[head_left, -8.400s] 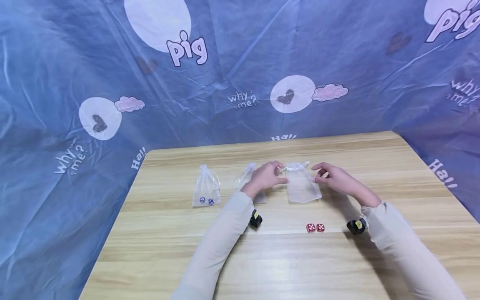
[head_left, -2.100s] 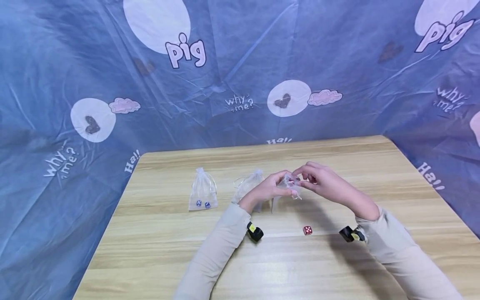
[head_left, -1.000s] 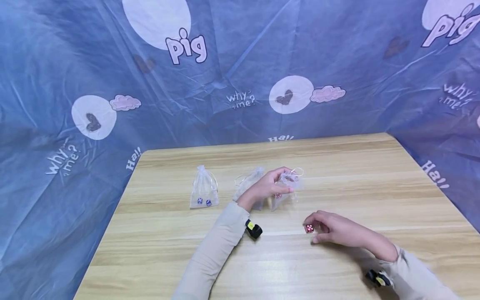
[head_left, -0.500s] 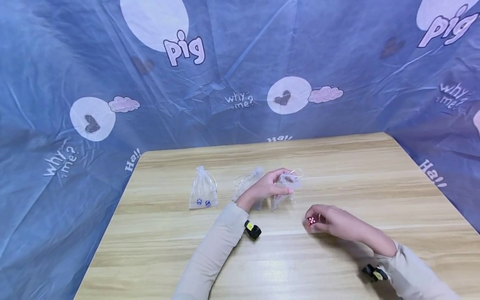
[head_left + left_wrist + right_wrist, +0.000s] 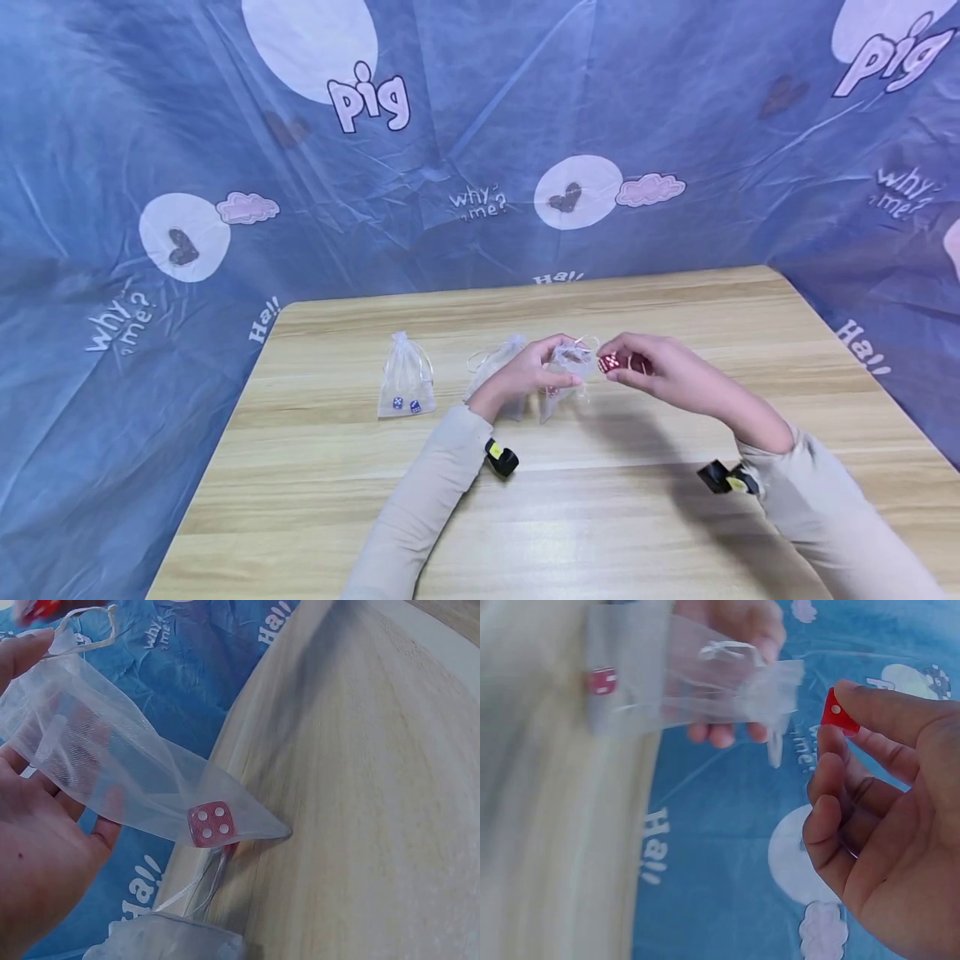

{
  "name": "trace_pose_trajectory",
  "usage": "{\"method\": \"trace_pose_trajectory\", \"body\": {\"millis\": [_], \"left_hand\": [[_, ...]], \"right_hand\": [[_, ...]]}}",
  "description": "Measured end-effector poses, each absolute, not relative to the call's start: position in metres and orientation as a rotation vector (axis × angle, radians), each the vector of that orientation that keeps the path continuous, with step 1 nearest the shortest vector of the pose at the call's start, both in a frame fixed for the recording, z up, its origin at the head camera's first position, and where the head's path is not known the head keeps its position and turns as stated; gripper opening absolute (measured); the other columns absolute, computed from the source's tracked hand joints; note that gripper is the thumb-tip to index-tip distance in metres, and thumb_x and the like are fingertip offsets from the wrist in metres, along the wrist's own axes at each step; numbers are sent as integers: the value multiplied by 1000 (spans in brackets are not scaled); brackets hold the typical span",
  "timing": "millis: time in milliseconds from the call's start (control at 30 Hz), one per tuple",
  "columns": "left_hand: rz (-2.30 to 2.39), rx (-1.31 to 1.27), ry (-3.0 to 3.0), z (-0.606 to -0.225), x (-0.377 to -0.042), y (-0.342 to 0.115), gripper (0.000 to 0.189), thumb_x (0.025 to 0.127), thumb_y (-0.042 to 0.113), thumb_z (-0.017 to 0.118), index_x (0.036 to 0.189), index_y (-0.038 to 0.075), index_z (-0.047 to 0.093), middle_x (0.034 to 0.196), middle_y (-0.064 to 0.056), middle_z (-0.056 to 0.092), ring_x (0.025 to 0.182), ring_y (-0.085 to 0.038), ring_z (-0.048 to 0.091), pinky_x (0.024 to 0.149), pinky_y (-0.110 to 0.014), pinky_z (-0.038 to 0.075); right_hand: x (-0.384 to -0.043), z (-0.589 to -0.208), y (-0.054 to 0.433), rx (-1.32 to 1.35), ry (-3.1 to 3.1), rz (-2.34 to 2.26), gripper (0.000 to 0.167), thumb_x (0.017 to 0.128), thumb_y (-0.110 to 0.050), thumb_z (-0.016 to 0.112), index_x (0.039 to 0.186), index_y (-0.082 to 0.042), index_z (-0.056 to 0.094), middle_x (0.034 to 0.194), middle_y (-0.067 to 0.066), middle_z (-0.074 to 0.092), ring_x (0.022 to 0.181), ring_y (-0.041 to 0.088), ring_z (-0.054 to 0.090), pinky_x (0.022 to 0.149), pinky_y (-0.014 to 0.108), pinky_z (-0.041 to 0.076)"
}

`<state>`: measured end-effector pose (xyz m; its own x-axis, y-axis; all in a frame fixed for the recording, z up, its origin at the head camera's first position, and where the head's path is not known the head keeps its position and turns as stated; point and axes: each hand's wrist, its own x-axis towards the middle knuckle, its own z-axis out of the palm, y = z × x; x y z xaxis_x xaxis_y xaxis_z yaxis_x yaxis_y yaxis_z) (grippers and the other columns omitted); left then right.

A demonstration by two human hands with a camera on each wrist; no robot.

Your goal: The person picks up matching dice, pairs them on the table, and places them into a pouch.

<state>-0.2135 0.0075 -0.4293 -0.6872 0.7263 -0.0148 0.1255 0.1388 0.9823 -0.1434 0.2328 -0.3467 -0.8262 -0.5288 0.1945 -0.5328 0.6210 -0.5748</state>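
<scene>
My left hand [image 5: 534, 371] holds a sheer white drawstring pouch [image 5: 97, 742] near its mouth, thumb on one side and fingers behind it. One red die [image 5: 211, 823] with white pips lies inside, down at the pouch's bottom. Just right of the pouch mouth, my right hand [image 5: 671, 371] pinches a second red die [image 5: 838, 714] between thumb and fingertips, raised above the table. In the right wrist view that die is a short gap away from the pouch opening.
On the wooden table [image 5: 315, 500], a pouch [image 5: 406, 375] with two blue dice [image 5: 407, 405] lies at left. Another sheer pouch [image 5: 495, 362] sits partly hidden behind my left hand. A blue printed cloth [image 5: 420, 208] hangs behind the table.
My right hand let one red die into the pouch, picked the other off the table, and carried it up to the pouch mouth. My left hand has kept its hold on the pouch.
</scene>
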Motion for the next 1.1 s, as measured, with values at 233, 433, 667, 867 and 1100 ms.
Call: {"method": "trace_pose_trajectory", "body": {"millis": [233, 433, 667, 867, 1100], "left_hand": [[1556, 838, 1937, -430, -214, 7, 48, 85, 11, 69, 130, 8, 51, 102, -8, 64, 77, -9, 59, 71, -27, 54], [1565, 825, 1922, -429, -214, 5, 45, 85, 10, 68, 127, 5, 52, 98, -6, 63, 78, -9, 59, 73, -30, 54], [1564, 820, 1940, -430, -215, 2, 42, 85, 12, 68, 124, 5, 53, 98, -5, 64, 80, -8, 59, 75, -28, 53], [1576, 806, 1933, -430, -215, 2, 45, 85, 11, 68, 127, 4, 53, 101, -9, 64, 81, -8, 59, 77, -28, 53], [1588, 797, 1947, -429, -216, 2, 41, 86, 11, 68, 124, 4, 55, 98, -7, 64, 78, -8, 59, 74, -28, 54]], "right_hand": [[-162, -343, 214, 950, -2900, 888, 21, 90, -16, 68, 110, -14, 66, 76, -8, 59, 63, 3, 48, 57, 22, 42], [-171, -344, 208, 987, -2932, 861, 22, 90, -13, 67, 111, -15, 67, 68, -8, 50, 58, 4, 41, 55, 22, 37], [-175, -344, 206, 1025, -2940, 815, 24, 90, -13, 66, 114, -17, 67, 71, -9, 54, 59, 4, 42, 57, 22, 37], [-178, -344, 203, 1017, -2942, 774, 28, 89, -11, 68, 116, -13, 68, 73, -9, 57, 63, 4, 46, 57, 22, 41], [-178, -345, 201, 1015, -2927, 790, 27, 89, -12, 68, 115, -11, 67, 72, -8, 56, 60, 3, 44, 55, 22, 40]]}}
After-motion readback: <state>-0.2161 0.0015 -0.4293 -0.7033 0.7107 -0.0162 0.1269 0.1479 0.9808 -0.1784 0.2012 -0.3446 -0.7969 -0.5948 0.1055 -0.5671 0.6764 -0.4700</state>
